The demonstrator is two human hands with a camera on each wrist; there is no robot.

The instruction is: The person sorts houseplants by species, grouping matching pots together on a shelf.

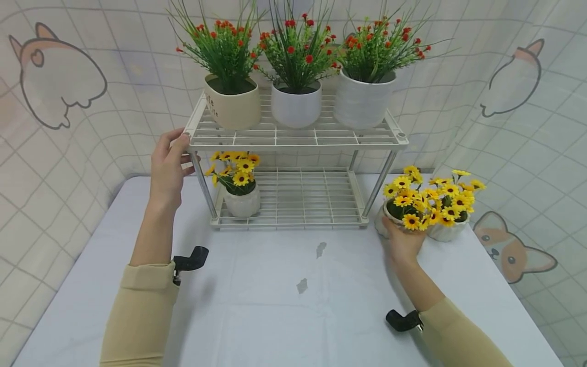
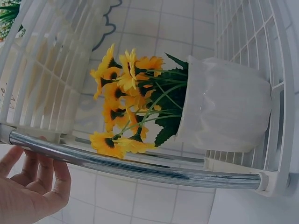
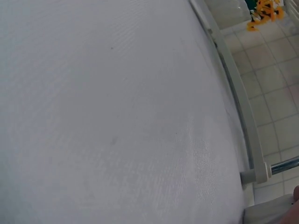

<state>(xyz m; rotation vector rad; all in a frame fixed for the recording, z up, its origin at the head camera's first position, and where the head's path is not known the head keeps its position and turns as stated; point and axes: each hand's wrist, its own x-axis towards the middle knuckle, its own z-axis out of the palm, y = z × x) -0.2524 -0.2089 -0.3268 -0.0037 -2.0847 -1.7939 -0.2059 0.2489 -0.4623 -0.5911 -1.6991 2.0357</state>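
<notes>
My left hand (image 1: 167, 165) holds the upper left corner of a two-tier white wire rack (image 1: 289, 149), thumb on the corner and fingers around the metal post (image 2: 140, 165). My right hand (image 1: 404, 245) grips a white pot of yellow artificial flowers (image 1: 402, 200) beside the rack's lower right corner. A similar flower pot (image 1: 447, 233) stands just right of it on the table. On the lower tier, at the left, sits another white pot (image 1: 243, 202) with yellow flowers. The right wrist view shows only a sliver of the right hand and pot (image 3: 268, 212).
Three pots with red flowers and grass line the upper tier: a cream one (image 1: 234, 108), a white one (image 1: 296, 107) and a ribbed white one (image 1: 364, 102). A white cloth (image 1: 275, 311) with two grey marks covers the table. Tiled-pattern sheets hang behind and at the sides.
</notes>
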